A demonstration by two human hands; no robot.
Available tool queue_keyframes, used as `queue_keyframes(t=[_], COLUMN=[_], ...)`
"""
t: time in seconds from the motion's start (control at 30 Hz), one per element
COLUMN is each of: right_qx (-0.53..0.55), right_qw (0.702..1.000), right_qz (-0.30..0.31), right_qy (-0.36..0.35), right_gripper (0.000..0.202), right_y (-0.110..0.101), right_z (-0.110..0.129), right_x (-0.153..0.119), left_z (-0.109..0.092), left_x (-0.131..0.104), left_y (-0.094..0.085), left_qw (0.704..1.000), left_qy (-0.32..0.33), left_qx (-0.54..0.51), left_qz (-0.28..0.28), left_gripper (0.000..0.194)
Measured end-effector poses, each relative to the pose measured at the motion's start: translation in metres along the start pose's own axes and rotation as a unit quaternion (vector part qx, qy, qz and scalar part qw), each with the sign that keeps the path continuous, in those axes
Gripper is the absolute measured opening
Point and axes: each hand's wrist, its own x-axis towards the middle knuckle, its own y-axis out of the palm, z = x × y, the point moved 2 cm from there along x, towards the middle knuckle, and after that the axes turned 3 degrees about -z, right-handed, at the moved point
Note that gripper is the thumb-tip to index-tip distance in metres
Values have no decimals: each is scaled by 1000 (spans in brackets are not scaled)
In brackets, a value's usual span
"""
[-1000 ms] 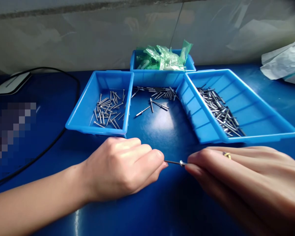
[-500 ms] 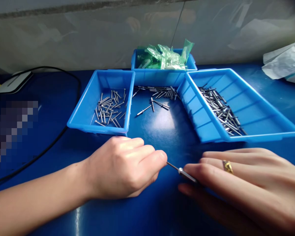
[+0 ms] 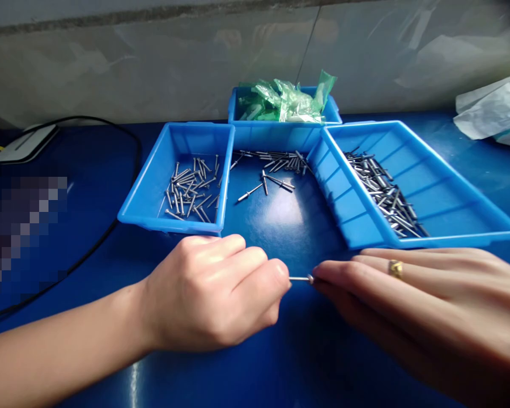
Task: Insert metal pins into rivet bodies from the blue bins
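Observation:
My left hand [image 3: 221, 294] is curled closed, its thumb and forefinger pinching the thin end of a blind rivet [image 3: 300, 279]. The rivet's pin spans the small gap between my hands, nearly level. At its other end my right hand [image 3: 412, 311], with a gold ring on one finger, pinches the thicker body between thumb and forefinger, hiding most of it. Whether anything else lies inside the left fist is hidden. Beyond the hands, several loose blind rivets [image 3: 280, 180] lie on the blue table.
A blue bin of screws [image 3: 127, 209] stands at left, and a blue bin of rivets [image 3: 463, 187] at right. Behind them a third blue bin [image 3: 233, 107] holds green plastic packets [image 3: 289, 102]. A black cable [image 3: 106, 233] curves across the left. White plastic [image 3: 488, 107] lies far right.
The rivet has turned from slanting down rightward to nearly level. My right fingers have closed over its body, and the right fingertips have risen slightly. The left hand stays almost in place.

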Motion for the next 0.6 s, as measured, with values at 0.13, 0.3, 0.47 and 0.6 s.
queue_keyframes(t=[0.13,0.3,0.47,0.6], right_qx=[37,97,80,35], right_qw=[999,993,996,999], right_qz=[35,60,25,5], right_qy=[-5,5,29,29], right_gripper=[34,38,29,26], right_y=[9,10,6,3], right_z=[9,12,5,3], right_x=[9,19,19,12], left_z=[-8,-12,-4,2], left_x=[-5,-8,-3,-1], left_y=[1,0,-5,-4], left_qw=[998,995,998,999], left_qy=[22,56,14,-24], left_qx=[-31,-60,-54,-13], left_qz=[-45,-55,-19,-22], left_gripper=[17,16,20,24])
